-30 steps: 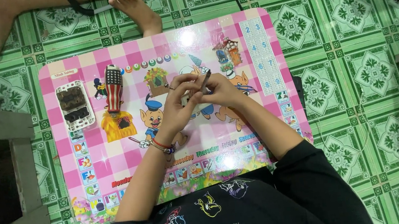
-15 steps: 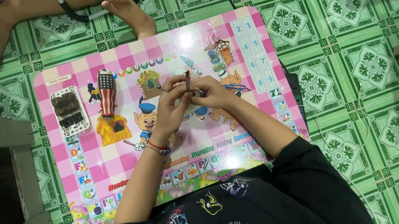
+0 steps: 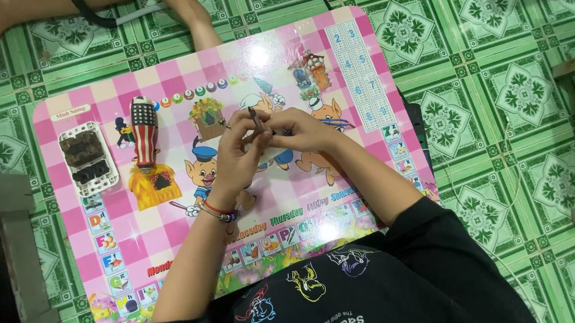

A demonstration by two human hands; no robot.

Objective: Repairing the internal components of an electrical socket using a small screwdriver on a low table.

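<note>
Both hands meet mid-table: left hand (image 3: 239, 152) & right hand (image 3: 302, 129) pinch a small dark tool (image 3: 254, 118) w/ a tiny part, fine fitting work needing steady fingertip grip.

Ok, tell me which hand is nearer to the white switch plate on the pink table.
Left. The left hand is beside the right hand at mid-table, on the side towards the white switch plate; neither touches it.

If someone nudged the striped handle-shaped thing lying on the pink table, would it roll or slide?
The striped handle looks rounded and lies flat, so it would probably roll sideways rather than tip. The pink table shows glare, which suggests a slick top, so it may also slide. It seems stiff. Neither hand touches it.
</note>
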